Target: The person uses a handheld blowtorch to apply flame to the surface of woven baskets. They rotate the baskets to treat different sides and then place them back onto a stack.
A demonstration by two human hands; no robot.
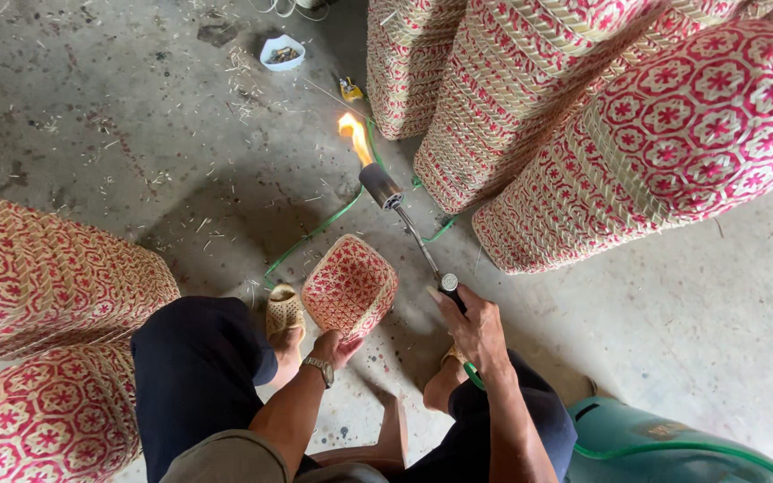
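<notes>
Tall stacks of woven baskets (619,134) in red and straw colour stand beyond both hands, and more of the same baskets (46,286) lie to the outer side of the left hand. A green gas cylinder (664,443) stands behind the right hand, near the person's right leg, and a green hose (315,233) runs over the concrete floor (136,134) in front of the hands.

The left hand (335,347) is closed on the near edge of one small woven basket (349,284) — the fingers grip its rim and tilt it up, so that the patterned side faces the camera. The basket looks light and rather stiff, but the thin woven strips are probably brittle and can burn easily. The rim seems the strongest place to hold it, and the hand holds it on the side far from the fire.

The right hand (471,326) is wrapped around the black handle of a gas torch (404,219). The thin metal tube goes forward and away from this hand to the burner head, where an orange flame (355,136) burns — it is beyond the small basket and does not touch it. The torch seems rigid and not heavy; its head must be hot, so only the handle is safe to hold.

Further ahead a small white bowl (282,52) lies on the floor.
</notes>
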